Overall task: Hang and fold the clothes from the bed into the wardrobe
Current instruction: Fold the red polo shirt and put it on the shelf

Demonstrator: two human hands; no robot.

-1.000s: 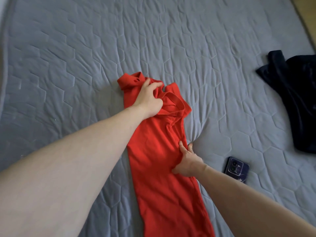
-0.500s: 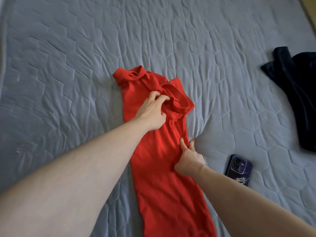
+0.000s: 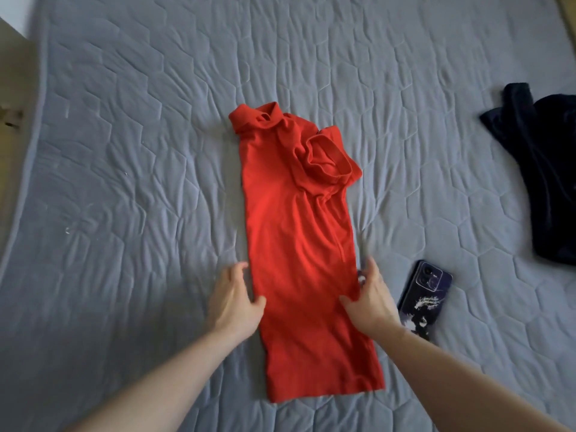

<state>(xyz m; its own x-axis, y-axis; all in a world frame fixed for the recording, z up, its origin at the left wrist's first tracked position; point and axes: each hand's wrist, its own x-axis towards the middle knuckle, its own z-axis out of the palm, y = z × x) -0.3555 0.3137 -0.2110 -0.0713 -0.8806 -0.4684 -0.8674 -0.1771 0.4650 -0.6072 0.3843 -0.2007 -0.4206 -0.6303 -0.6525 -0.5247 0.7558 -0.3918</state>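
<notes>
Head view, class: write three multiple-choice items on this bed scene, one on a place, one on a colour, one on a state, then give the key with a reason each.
1. Where is the phone?
A. right of the red polo shirt
B. on the shirt
C. under the black garment

2. What colour is the quilted mattress cover?
A. white
B. grey
C. green

3. How does the shirt lie?
A. spread with sleeves out
B. bunched in a heap
C. folded into a long narrow strip

Key: A, it lies beside the right hand; B, grey fabric throughout; C, the left hand and right hand flank a narrow strip.
</notes>
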